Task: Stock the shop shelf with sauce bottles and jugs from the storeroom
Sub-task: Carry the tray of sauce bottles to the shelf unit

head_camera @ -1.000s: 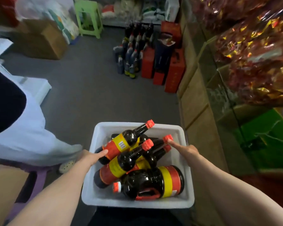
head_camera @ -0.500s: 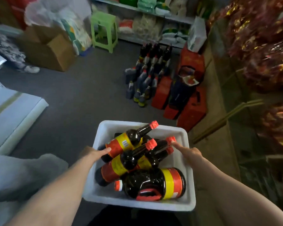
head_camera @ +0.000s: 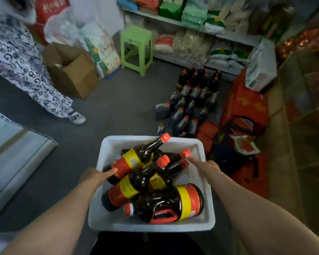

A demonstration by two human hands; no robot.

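Sauce bottles w/ dark glass, red caps and red-yellow labels point(head_camera: 134, 160) are piled lying down in a white rectangular plastic tub point(head_camera: 151, 225), lower centre of frame, plus a squat dark sauce jug w/ a red handle point(head_camera: 170, 203) at the tub's near end. Left hand point(head_camera: 94, 176) is clamped on the tub's left rim, thumb touching the top bottle's base. Right hand point(head_camera: 206, 167) grips the right rim, a fingertip against one red cap. Same grip as 0.5 s ago, tub hasn't shifted between the hands.

What changed: view tipped up, so the back-wall shelf of bagged goods point(head_camera: 191, 24) now fills the top of frame. Green plastic stool point(head_camera: 136, 46) and the floor cluster of dark bottles point(head_camera: 193, 100) sit lower & closer vs before. Person in a patterned black-white dress point(head_camera: 20, 65) is now fully in view upper left, beside the open brown cardboard box point(head_camera: 72, 74).
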